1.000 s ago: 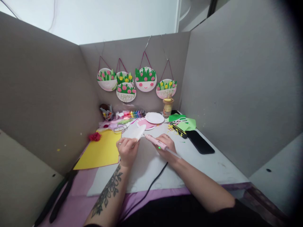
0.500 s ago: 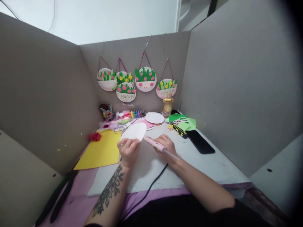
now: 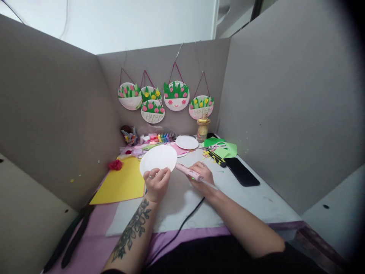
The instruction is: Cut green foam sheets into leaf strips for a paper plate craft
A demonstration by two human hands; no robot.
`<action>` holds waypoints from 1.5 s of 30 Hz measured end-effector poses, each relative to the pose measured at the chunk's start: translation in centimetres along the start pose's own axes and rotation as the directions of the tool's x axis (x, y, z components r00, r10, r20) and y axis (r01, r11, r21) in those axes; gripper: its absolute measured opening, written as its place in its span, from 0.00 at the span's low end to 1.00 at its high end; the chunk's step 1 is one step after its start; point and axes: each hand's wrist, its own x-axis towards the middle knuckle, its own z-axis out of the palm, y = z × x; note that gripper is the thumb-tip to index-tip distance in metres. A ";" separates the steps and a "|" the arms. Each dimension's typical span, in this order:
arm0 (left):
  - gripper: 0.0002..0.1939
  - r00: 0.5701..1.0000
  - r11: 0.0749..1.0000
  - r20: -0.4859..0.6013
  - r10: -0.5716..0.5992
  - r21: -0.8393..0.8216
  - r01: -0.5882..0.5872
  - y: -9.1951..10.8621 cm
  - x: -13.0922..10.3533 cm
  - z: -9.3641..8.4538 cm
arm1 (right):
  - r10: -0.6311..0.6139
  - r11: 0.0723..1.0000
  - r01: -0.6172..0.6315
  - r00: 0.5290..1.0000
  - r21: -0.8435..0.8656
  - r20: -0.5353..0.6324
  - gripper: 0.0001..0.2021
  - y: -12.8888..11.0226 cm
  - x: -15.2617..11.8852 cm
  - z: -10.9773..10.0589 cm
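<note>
Holding plate [image 3: 158,157] up over worktop [image 3: 228,207] — L hand [image 3: 157,183] pinched on near rim, R hand [image 3: 204,176] closed round glue gun [image 3: 189,172], its tip by plate's R edge; contact unclear. Best: hold plate steady, L fingers clear of tip (prob. hot) — cord [image 3: 186,219] slack.

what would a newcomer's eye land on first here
Probably the flower-decorated plates hanging against the grey back panel. Below them, the left hand holds up a white disc, while the right hand grips a pink tool beside it. A bright yellow sheet also stands out, lying on the left of the table.
</note>
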 end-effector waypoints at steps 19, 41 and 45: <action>0.10 0.997 0.999 0.066 0.043 0.000 -0.043 0.3 0.3 -0.2 | 0.129 0.991 -0.131 0.990 0.038 0.052 0.10 1.1 0.0 0.0; 0.05 0.768 0.517 0.370 -0.523 -0.579 0.631 -0.1 1.0 0.2 | 0.334 0.910 -0.272 0.928 0.312 -0.167 0.11 1.5 0.5 0.3; 0.03 0.823 0.617 0.313 -0.475 -0.548 0.565 -0.1 1.2 0.0 | 0.373 0.892 -0.321 0.920 0.319 -0.118 0.07 1.6 0.4 0.5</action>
